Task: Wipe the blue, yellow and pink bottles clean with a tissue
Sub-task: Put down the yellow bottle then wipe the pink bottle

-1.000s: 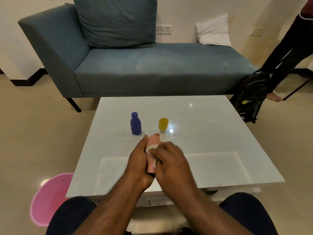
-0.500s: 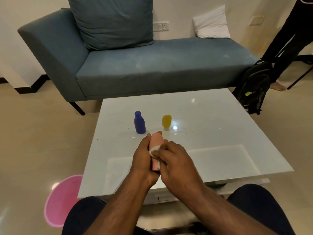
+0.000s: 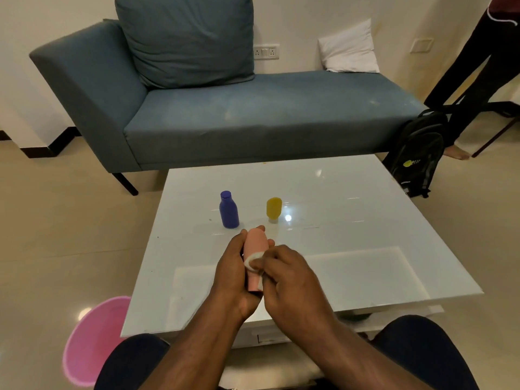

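I see left hand gripping pink bottle above table; right hand pinches tissue against it. Blue bottle, yellow bottle standing behind.

Left hand curled in a grip, right hand pinching beside it, forearms converging

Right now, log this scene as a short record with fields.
surface: white glossy table
left hand: grips pink bottle
right hand: presses white tissue against pink bottle
blue bottle: upright on table, untouched
yellow bottle: standing cap-down, right of blue bottle
floor: pink bin at left
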Motion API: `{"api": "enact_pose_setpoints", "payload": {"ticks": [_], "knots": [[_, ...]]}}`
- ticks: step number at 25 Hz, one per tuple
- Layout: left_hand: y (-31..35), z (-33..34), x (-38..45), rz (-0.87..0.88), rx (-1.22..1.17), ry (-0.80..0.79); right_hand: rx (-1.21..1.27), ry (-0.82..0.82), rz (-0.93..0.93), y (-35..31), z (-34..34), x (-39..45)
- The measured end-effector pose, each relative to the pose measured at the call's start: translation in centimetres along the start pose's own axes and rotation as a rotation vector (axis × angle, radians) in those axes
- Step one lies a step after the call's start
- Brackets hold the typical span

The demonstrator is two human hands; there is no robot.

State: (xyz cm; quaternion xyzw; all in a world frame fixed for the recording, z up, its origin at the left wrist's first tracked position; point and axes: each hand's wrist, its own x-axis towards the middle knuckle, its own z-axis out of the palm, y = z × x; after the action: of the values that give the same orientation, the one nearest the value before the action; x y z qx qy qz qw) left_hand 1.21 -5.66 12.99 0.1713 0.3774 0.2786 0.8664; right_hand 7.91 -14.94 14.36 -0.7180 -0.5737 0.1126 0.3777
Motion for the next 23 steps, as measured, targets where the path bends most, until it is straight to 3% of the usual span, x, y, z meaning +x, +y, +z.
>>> {"api": "enact_pose_setpoints", "payload": {"ticks": [5, 10, 14, 18, 23], "knots": [[-1.1, 0.1, -0.5, -0.016, 0.057, 0.032, -0.052, 0.1, 0.049, 1.6, -0.7, 4.0], [-0.1, -0.1, 0.1, 0.007, -0.027, -0.016, 0.039, 0.008, 0.092, 0.9, 0.0, 1.0], [-0.9, 0.1, 0.3, -0.024, 0.011, -0.019, 0.061, 0.091, 0.128, 1.9, -0.4, 1.8], [-0.6, 0.3, 1.0, 0.011, 0.043, 0.02, 0.018, -0.037, 0.075, 1.2, -0.2, 0.4], [-0.3, 0.6, 2.3, 0.036, 0.079, 0.061, -0.009, -0.048, 0.032, 1.3, -0.1, -0.6]]}}
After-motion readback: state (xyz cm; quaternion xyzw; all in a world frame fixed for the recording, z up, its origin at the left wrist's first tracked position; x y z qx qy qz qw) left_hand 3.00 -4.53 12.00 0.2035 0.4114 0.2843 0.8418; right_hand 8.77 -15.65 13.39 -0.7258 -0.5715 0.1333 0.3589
